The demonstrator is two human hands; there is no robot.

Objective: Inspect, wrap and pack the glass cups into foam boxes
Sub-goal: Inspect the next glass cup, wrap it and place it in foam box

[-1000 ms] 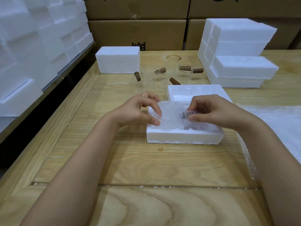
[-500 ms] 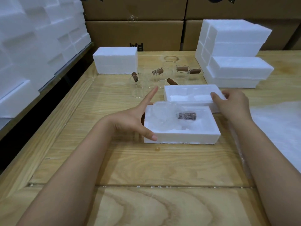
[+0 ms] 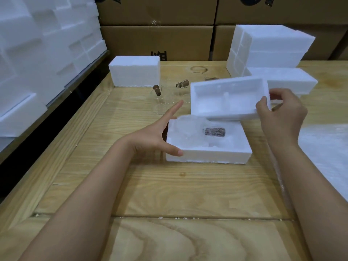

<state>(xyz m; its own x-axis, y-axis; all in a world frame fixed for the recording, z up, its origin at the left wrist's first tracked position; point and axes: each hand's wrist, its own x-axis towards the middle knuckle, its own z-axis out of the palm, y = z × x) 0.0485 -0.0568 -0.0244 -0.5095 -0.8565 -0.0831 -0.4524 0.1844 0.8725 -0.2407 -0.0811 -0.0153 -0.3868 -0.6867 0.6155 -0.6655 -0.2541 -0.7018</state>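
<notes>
A white foam box base (image 3: 211, 154) lies on the wooden table (image 3: 169, 189) in front of me. Inside it rests a glass cup wrapped in bubble wrap (image 3: 195, 130), its brown handle showing through. My left hand (image 3: 156, 136) is spread, fingers straight, with the thumb touching the base's left front corner. My right hand (image 3: 278, 115) grips the right end of a foam lid (image 3: 226, 98), which is lifted and tilted above the back of the base, hollow side toward me. Several unwrapped glass cups with brown handles (image 3: 169, 91) stand behind.
A closed foam box (image 3: 134, 70) stands at the back left, and stacked foam boxes (image 3: 269, 48) at the back right. Bubble wrap sheet (image 3: 327, 153) lies at the right. Foam pieces (image 3: 37, 44) fill the left side; cardboard cartons (image 3: 160, 40) line the back.
My right hand left the wrapped cup, took the foam lid lying behind the base and lifted it, tilting it over the base. My left hand opened and moved to the base's left side.
</notes>
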